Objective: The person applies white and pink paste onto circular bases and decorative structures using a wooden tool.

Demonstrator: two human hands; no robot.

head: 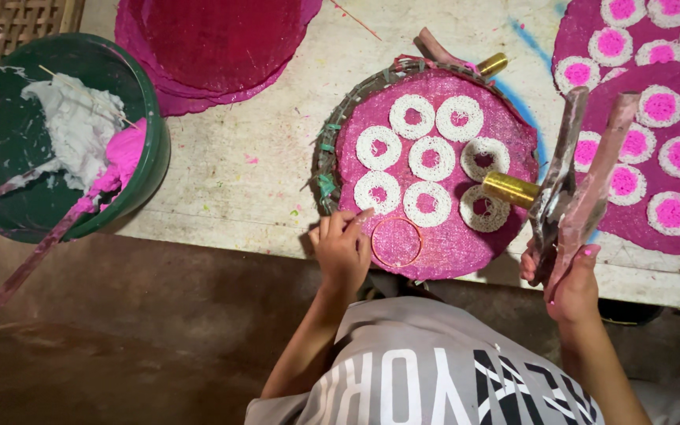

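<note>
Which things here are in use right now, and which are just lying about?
In use:
left hand touching a thin ring
pink round mat with white rings
right hand holding a press tool with a gold tube

Lying about:
green bucket of white and pink paste
stacked pink mats
filled mats at right

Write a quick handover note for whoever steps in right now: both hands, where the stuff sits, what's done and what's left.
Left hand: fingertips on the pink mat beside an empty ring outline.
Right hand: gripping the lever press with brass nozzle, held over the mat's right edge.
Done: eight white noodle rings on this mat.
Left: the outlined spot is unfilled.
Green tub of white and pink dough sits far left; filled mats far right.
</note>
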